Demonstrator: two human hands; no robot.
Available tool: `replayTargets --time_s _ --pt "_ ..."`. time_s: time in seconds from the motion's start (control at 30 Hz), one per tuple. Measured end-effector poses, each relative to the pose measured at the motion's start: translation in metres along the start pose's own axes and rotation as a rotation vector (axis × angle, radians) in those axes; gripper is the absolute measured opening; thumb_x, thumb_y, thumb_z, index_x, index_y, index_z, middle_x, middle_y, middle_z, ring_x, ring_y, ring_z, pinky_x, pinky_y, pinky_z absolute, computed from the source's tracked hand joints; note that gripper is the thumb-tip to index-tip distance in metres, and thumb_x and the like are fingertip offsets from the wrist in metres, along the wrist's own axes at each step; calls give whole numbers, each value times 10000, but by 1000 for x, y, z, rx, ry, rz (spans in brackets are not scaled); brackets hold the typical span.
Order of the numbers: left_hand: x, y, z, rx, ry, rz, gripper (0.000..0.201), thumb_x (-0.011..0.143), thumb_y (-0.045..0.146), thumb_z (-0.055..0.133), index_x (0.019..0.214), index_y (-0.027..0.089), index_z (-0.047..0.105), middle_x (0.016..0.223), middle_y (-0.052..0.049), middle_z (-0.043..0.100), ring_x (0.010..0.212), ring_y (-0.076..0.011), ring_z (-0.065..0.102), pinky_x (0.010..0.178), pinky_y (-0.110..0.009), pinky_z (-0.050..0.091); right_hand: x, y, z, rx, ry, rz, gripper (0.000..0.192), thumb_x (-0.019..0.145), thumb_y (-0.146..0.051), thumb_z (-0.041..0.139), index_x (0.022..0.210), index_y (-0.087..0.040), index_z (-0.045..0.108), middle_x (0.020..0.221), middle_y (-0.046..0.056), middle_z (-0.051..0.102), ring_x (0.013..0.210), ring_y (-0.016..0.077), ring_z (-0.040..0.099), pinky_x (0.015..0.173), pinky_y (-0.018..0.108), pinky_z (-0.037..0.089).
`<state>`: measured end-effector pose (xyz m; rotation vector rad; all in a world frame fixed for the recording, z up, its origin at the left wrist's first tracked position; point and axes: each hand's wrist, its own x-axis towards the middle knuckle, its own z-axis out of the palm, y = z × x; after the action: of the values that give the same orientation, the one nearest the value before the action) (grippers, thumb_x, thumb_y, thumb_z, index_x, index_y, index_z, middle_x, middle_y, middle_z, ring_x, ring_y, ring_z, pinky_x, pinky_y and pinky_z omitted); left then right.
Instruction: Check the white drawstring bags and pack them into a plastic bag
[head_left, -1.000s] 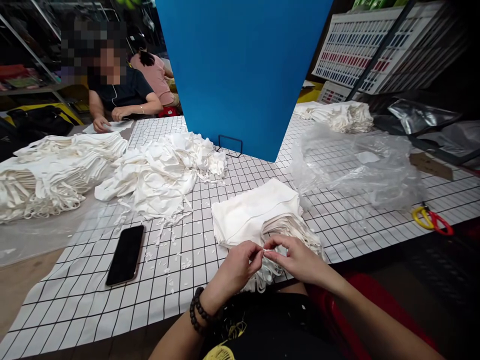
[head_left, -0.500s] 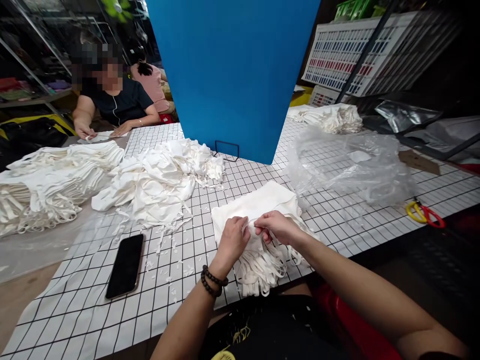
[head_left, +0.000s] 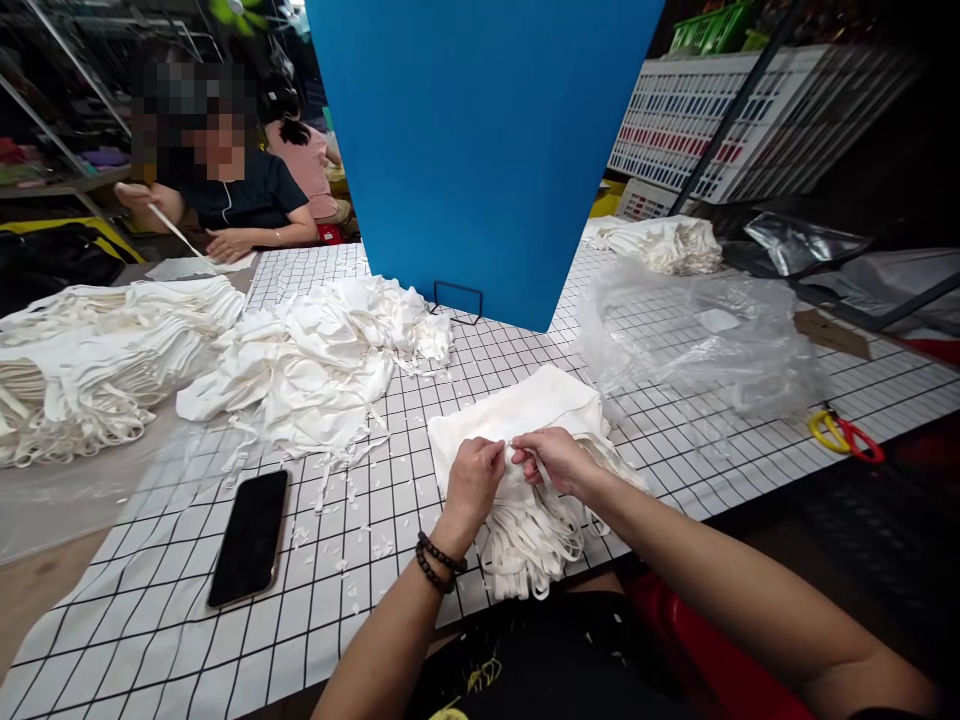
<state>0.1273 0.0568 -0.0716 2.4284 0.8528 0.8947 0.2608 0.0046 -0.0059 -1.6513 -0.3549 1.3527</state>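
A stack of white fabric pieces (head_left: 517, 405) with looped straps (head_left: 529, 555) hanging toward me lies on the table close to my body. Over it, my left hand (head_left: 474, 478) is closed in a pinch, thumb against forefinger. Fingertip to fingertip with it, my right hand (head_left: 553, 462) is pinched too, its other fingers curled in. A thin white strap seems to run between the two hands; its exact ends are hidden by my fingers. Dark beads circle my left wrist.
Left of the stack are a black phone (head_left: 251, 538), a loose heap of white fabric (head_left: 315, 355) and a tall pile (head_left: 97, 350). A blue panel (head_left: 480, 160) stands ahead. Clear plastic (head_left: 697, 330) and scissors (head_left: 846, 435) lie right. A co-worker (head_left: 232, 200) sits across, pulling a strap.
Both my hands stay pinched over the stack, with hardly any movement as the view shifts slightly. The co-worker's hand at the left has risen, drawing a white strap upward.
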Motion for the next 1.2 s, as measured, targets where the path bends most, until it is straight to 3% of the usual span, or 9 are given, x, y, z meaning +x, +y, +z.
replayTargets --time_s 0.37,0.63,0.83,1.0,1.13,1.2 --pt "1 6 -5 19 -10 4 123 890 173 545 878 172 667 795 -48 623 784 -178 531 706 -288 465 2 4 2 47 -30 -8 113 793 -163 543 698 -114 578 557 18 611 346 82 468 339 208 372" --pt "0 6 -4 50 -14 8 113 878 164 564 935 169 661 790 -42 618 777 -177 525 712 -285 467 4 8 0 -63 -69 -29 163 771 -147 533 609 -141 527 483 14 589 308 106 471 311 212 358" --pt "-1 2 -3 53 -47 13 135 884 166 551 963 175 659 808 -43 619 794 -178 530 727 -294 481 2 -2 -6 -137 -179 54 136 788 -190 574 669 -126 564 521 23 610 340 105 485 331 216 395" --pt "-1 0 -7 32 -92 2 225 880 141 530 1078 164 634 867 -59 626 847 -192 546 772 -332 502 -50 6 -29 -299 -320 -50 259 837 -351 580 704 -130 592 625 44 664 439 113 556 448 223 443" --pt "1 -5 -17 -24 -162 57 300 867 109 505 1139 169 617 966 -78 630 916 -202 561 828 -355 509 -101 24 -67 -425 -448 -125 277 825 -387 609 944 -152 694 968 70 710 873 189 651 810 294 488" --pt "5 -6 -23 2 -218 77 327 843 88 512 1141 169 621 1026 -91 627 953 -216 564 858 -376 508 -106 31 -93 -480 -342 -144 309 819 -389 614 1034 -183 695 1056 63 692 983 212 621 884 318 461"
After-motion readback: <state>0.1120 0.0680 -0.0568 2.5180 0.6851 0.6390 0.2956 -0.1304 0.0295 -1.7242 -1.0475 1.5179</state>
